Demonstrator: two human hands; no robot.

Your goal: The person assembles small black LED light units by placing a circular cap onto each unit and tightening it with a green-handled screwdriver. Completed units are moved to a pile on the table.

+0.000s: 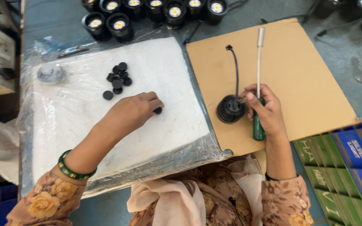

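— Starting with the biggest things: what lies on the bench [340,62]?

— On the person's left, a white foam pad [156,71] wrapped in clear plastic; on the right, just beside it, a brown cardboard sheet [298,67]. Along the far edge stands a row of black lamp housings [156,8] with pale centres.

— And the hands?

— Left hand [133,112] rests on the foam, fingers curled and pressed together, pinching a small black cap [158,110] at the fingertips. Right hand [265,109] is on the cardboard, closed around a green-handled screwdriver [258,90] whose metal shaft points away from the person.

— What is the right hand nearest to?

— A black finned heat sink [230,109], lying on the cardboard and touching the thumb side of that hand; a thin black cable [236,71] runs up from it.

— Anything smaller?

— A cluster of black caps [119,77] sits farther up the foam, well apart from the pinched one, and a round grey disc [50,73] lies near the foam's far left corner.
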